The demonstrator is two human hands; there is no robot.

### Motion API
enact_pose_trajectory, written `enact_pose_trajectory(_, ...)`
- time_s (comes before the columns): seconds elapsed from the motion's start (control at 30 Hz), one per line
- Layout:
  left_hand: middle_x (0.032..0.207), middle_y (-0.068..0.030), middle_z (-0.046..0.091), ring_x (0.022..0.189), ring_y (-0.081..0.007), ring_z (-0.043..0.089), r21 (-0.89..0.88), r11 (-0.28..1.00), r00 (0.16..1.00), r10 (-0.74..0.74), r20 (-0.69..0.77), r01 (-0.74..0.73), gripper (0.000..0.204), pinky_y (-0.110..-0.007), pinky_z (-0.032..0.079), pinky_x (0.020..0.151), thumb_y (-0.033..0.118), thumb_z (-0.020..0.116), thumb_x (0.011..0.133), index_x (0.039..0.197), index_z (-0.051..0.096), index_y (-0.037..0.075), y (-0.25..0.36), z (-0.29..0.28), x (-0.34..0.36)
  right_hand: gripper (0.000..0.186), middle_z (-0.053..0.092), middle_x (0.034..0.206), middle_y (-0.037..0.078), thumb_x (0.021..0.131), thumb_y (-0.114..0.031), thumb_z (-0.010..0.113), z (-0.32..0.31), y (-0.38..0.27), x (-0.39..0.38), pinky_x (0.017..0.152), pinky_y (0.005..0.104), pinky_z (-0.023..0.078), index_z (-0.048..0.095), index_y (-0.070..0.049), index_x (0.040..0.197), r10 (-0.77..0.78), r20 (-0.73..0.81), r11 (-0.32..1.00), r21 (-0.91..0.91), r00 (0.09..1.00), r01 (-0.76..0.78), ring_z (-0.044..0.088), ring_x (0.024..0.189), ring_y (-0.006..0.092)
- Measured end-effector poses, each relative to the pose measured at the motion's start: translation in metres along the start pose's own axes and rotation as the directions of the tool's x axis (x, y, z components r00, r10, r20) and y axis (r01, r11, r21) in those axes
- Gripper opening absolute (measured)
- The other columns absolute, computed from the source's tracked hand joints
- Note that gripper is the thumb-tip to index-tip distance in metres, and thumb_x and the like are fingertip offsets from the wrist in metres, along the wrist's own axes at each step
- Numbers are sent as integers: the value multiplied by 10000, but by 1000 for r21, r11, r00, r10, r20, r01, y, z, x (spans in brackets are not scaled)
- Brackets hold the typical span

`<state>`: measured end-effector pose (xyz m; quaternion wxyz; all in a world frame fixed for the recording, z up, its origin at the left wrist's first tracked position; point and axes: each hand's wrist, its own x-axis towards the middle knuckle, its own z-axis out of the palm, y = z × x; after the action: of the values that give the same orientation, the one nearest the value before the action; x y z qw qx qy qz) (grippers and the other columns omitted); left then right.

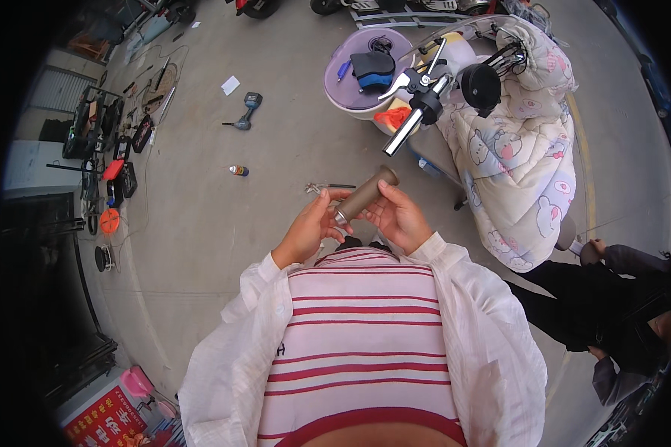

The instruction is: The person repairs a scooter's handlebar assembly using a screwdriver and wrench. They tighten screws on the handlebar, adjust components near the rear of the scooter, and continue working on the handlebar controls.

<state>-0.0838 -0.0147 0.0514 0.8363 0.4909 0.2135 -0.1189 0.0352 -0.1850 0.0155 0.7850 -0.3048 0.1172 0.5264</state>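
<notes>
A brown handlebar grip (363, 200) with a metal ring at its lower end is held between my two hands in front of my body. My left hand (307, 229) has its fingers around the ring end. My right hand (401, 217) grips the flanged upper end with thumb and fingers. Just beyond, a bare metal handlebar end (404, 137) points toward me, with a brake lever (399, 83) and a round black mirror (481, 86) beside it. Under my fingers, on the floor, lies a wrench-like tool (328, 187), partly hidden by my left hand.
A cordless drill (247, 112), a small bottle (238, 170) and a white paper (230, 85) lie on the concrete floor. Behind the handlebar is a purple basin (338, 58). A quilted cover (514, 164) drapes the scooter. Another person (611, 302) stands at right; tools (130, 141) line the left.
</notes>
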Motion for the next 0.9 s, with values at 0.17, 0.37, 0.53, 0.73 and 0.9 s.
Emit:
enact_pose_trajectory(0.17, 1139, -177, 618, 888, -186, 600, 11, 997, 994, 81, -74, -80, 610, -297, 522, 724, 499, 236, 1038, 1403, 409, 42, 0, 16, -11, 330, 635, 1080, 79, 966, -364, 571, -13, -5, 12, 767, 315, 472, 545, -85, 1139, 142, 30, 985, 91, 989, -144, 592, 937, 170)
enact_pose_trajectory(0.37, 1127, -118, 612, 910, -182, 601, 76, 984, 976, 169, -141, -159, 508, -295, 515, 747, 379, 397, 1035, 1432, 398, 61, -6, 32, -19, 382, 624, 1134, 115, 982, -399, 522, -6, 0, 17, 849, 383, 504, 530, -69, 1173, 224, 87, 967, 108, 971, -233, 623, 1018, 234)
enact_pose_trajectory(0.53, 1086, -83, 614, 905, -174, 604, 85, 981, 965, 187, -182, -174, 490, -291, 511, 741, 226, 547, 986, 1437, 409, 92, -12, 29, -20, 394, 630, 1108, 122, 990, -417, 493, -12, 13, 31, 799, 392, 516, 528, -67, 1166, 319, 217, 928, 126, 922, -351, 634, 978, 237)
enact_pose_trajectory(0.73, 985, -73, 621, 844, -147, 603, 99, 984, 961, 169, -218, -151, 495, -270, 512, 689, 132, 590, 941, 1411, 442, 81, -11, 18, -25, 356, 646, 995, 100, 990, -420, 489, 3, 27, 39, 668, 345, 484, 543, -88, 1109, 349, 189, 932, 34, 918, -361, 621, 837, 209)
enact_pose_trajectory(0.9, 858, -63, 631, 742, -133, 610, 129, 976, 947, 202, -248, -175, 360, -262, 516, 681, 130, 544, 971, 1323, 527, 56, -9, -14, -27, 349, 642, 1001, 91, 992, -415, 484, 14, 46, 61, 710, 338, 495, 546, -90, 1101, 354, 200, 932, 4, 914, -362, 614, 855, 214)
